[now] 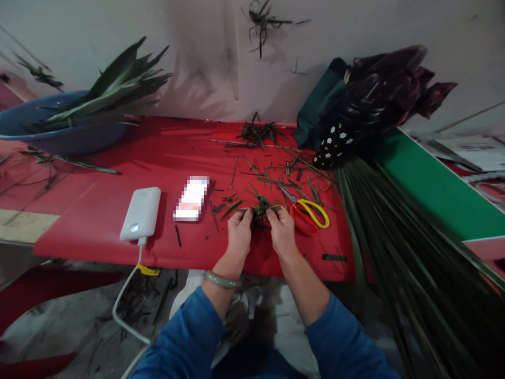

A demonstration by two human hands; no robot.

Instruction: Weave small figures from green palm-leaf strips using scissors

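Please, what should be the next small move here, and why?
Perhaps the bare left hand and bare right hand should gently pull apart: they pinch opposite sides of the small dark-green bunched leaf piece, whose middle shows between them. Its tightness is unclear.

Forearms (306, 289) stretched forward — left hand (239, 231), right hand (283, 231) near each other — fingers (248, 214) pinched.

Near the front edge of the red table (165, 150), the left hand (240, 232) and right hand (282, 231) are pinching knotted leaf strips (261, 204); scissors (296, 200) are lying toward the right edge.
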